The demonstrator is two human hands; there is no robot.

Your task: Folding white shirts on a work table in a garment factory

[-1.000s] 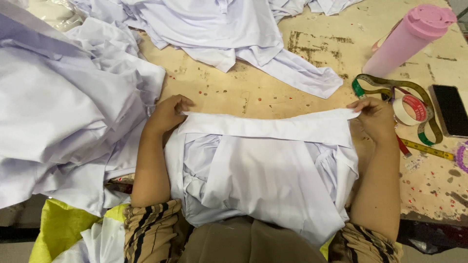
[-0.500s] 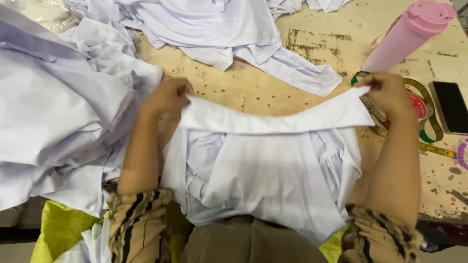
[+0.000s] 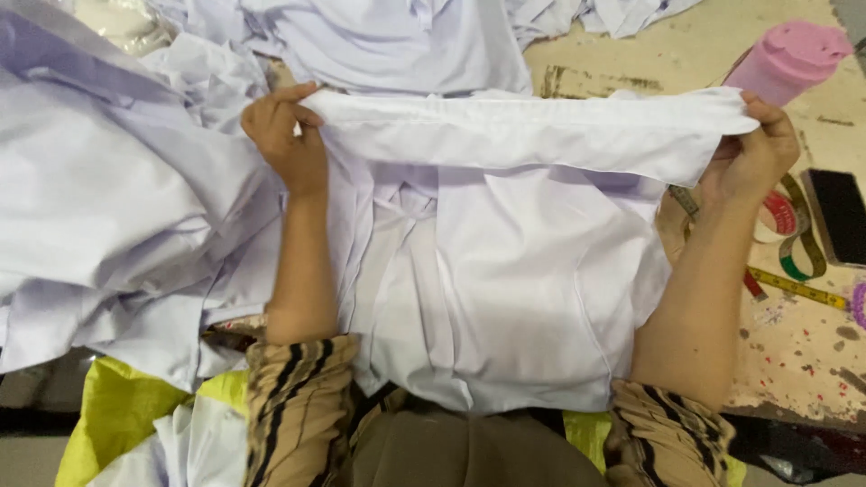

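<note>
A white shirt (image 3: 505, 271) hangs in front of me, its folded top edge stretched flat between my hands. My left hand (image 3: 287, 135) pinches the left end of that edge. My right hand (image 3: 753, 149) grips the right end, lifted above the worn wooden table (image 3: 794, 352). The lower part of the shirt drapes down over my lap and hides the table beneath it.
A large heap of white garments (image 3: 99, 198) lies at the left, more white cloth (image 3: 397, 45) at the back. A pink bottle (image 3: 785, 54), a dark phone (image 3: 839, 216) and a coloured measuring tape (image 3: 798, 271) sit at the right. A yellow sack (image 3: 117, 415) shows at the lower left.
Both hands have lifted the shirt's top edge up and away from me and pulled it wider apart; the shirt now hangs from it instead of lying on the table.
</note>
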